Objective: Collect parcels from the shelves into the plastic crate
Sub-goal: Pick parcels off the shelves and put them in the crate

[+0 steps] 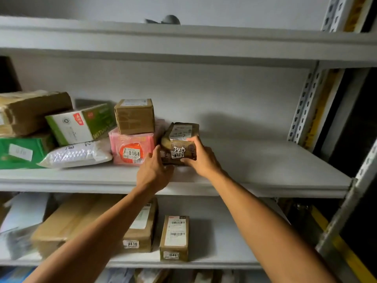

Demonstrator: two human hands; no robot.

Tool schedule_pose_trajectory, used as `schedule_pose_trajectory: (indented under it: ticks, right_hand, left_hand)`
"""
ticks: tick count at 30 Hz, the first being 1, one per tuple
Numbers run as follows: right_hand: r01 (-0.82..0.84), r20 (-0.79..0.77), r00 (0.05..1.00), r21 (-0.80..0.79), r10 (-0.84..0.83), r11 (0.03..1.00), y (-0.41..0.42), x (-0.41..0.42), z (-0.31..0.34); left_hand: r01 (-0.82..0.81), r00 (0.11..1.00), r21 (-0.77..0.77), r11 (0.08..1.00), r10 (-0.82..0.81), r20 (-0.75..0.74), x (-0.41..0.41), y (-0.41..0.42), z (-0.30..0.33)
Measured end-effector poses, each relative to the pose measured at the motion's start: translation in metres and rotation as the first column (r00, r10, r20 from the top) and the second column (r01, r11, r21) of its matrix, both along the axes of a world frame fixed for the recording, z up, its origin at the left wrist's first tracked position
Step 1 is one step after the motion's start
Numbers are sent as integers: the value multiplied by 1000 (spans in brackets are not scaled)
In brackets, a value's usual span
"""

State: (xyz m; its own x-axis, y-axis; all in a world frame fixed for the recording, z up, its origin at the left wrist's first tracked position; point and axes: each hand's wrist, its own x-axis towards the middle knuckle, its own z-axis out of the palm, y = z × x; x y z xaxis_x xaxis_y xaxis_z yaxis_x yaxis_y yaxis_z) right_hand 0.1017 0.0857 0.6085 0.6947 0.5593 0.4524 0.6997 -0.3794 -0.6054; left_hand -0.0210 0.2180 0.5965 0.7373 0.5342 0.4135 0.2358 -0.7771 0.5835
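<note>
Parcels crowded the left of the middle shelf (265,160), a pink parcel (132,149) among them. Just right of it sat a brown taped parcel (180,142); the left hand (153,172) and right hand (201,160) gripped it from either side, fingers curled round its edges.

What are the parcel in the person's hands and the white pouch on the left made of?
The held parcel looks like brown cardboard wrapped in glossy clear tape, judging by its sheen. The white pouch seems to be a soft plastic bubble mailer: its skin looks dimpled and puffy.
</note>
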Motion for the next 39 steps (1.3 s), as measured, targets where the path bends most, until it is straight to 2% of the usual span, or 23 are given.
schedule_pose_trajectory:
  ticks: [2,6,10,17,20,25,27,31,34,39]
  right_hand:
    - [-8,15,1000,25,8,1000,-3,-1,-3]
    - [-64,86,994,-21,66,998,-18,-6,-11]
    - [-109,152,982,-17,111,994,-35,-19,-20]
    - [-140,190,973,42,130,989,-62,-40,-46]
    - [-128,117,987,134,112,983,-67,-44,-49]
    - [-109,-65,987,411,148,905,-66,-44,-39]
    - [-73,-195,964,457,180,887,-62,-38,-25]
    - [-118,-424,819,536,387,836,-46,-19,-6]
    - [-145,-426,781,588,457,795,-38,-14,2]
    - [-268,-308,749,669,586,694,-35,-21,2]
  left_hand:
    - [46,999,-42,998,-46,3,-4,-1,2]
    - [149,976,-166,975,-118,184,-6,6,-1]
    - [197,959,-231,953,-138,246,-9,2,1]
    - [399,910,-531,748,-252,329,-14,-6,6]
    - [472,877,-604,642,-272,396,-14,-5,9]
    - [500,859,-630,595,-249,447,-19,-1,8]
    - [509,854,-644,571,-244,459,-19,1,7]
    - [541,834,-647,537,-244,495,-22,-3,7]
    - [568,814,-615,547,-265,517,-24,-7,5]
    - [582,795,-547,602,-277,540,-37,-26,2]
